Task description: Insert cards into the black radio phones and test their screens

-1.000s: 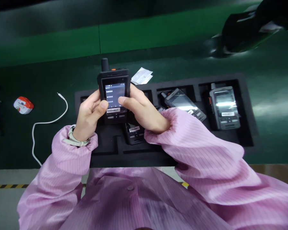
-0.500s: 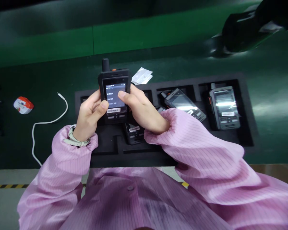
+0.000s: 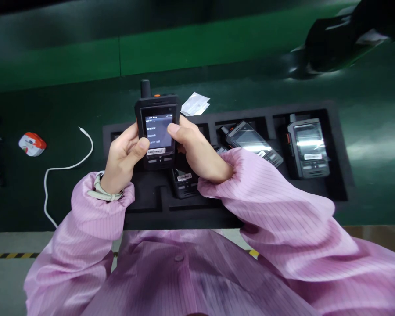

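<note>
Both my hands hold a black two-way radio (image 3: 159,151) upright above a foam tray, its stubby antenna pointing away from me. Its screen is lit with a menu, and a barcode label sits below. My left hand (image 3: 123,153) is closed around the radio's left side, thumb at the screen's lower left corner. Around the right side wraps my right hand (image 3: 197,147), its thumb over the screen's right edge; its other fingers are hidden behind the radio. Beneath my hands, another radio (image 3: 184,182) lies partly covered in the tray.
The black foam tray (image 3: 340,153) holds a tilted radio (image 3: 252,142) and one lying straighter (image 3: 311,147). Beyond it lies a clear plastic bag (image 3: 195,104). To the left are a white cable (image 3: 67,168) and a red-and-white object (image 3: 33,144). A dark object (image 3: 329,44) stands at back right.
My right thumb has shifted slightly right, from over the screen toward its edge. The radio and my left hand have hardly moved.
</note>
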The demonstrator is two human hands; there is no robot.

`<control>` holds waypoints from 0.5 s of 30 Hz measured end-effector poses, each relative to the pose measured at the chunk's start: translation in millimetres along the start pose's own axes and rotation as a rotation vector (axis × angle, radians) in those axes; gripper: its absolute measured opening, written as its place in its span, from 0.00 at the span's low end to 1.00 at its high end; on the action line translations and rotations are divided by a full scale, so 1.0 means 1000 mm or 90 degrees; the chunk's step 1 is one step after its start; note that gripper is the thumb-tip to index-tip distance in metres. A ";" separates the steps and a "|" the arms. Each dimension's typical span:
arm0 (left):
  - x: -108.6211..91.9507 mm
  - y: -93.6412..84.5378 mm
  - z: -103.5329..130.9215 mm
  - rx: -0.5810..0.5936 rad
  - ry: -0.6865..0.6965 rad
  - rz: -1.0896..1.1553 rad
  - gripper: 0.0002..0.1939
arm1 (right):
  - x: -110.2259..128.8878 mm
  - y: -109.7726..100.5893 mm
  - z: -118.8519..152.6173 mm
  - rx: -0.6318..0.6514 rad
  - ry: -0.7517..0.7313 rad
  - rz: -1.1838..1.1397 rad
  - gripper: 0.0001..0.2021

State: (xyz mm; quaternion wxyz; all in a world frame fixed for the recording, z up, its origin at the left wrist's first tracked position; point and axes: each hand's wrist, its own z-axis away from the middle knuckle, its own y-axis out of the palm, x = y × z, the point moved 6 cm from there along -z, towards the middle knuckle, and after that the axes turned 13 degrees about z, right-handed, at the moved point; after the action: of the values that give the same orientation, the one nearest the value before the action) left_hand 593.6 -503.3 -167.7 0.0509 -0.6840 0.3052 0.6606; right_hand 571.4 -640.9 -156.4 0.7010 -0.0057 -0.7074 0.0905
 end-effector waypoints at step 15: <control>0.000 0.000 -0.001 0.000 -0.002 0.003 0.24 | 0.005 -0.003 -0.001 0.051 -0.033 0.068 0.20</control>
State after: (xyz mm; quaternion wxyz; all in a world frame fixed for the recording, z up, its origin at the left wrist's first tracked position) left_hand 594.4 -503.4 -168.0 0.0499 -0.6824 0.3070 0.6616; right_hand 572.9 -643.1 -151.5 0.6761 -0.0132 -0.7200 0.1560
